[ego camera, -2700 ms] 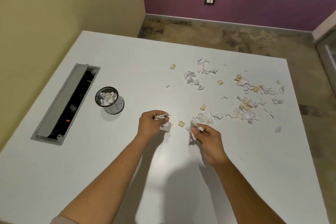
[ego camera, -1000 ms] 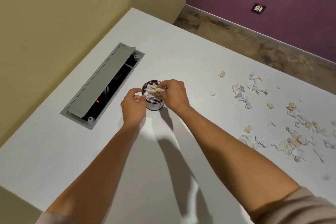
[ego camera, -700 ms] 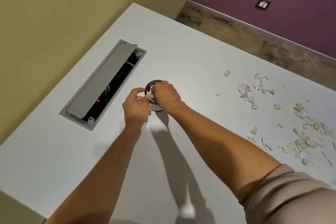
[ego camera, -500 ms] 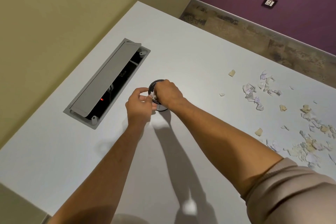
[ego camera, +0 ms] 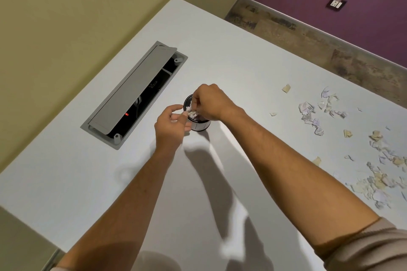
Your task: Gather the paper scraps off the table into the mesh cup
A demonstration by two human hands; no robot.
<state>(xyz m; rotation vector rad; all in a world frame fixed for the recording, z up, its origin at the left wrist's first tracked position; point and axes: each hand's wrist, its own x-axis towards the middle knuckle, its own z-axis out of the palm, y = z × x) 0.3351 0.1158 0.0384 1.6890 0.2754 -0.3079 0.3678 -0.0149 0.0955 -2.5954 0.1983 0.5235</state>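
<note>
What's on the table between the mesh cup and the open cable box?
Nothing: in the head view, only bare white table separates the black mesh cup from the grey cable box.
</note>
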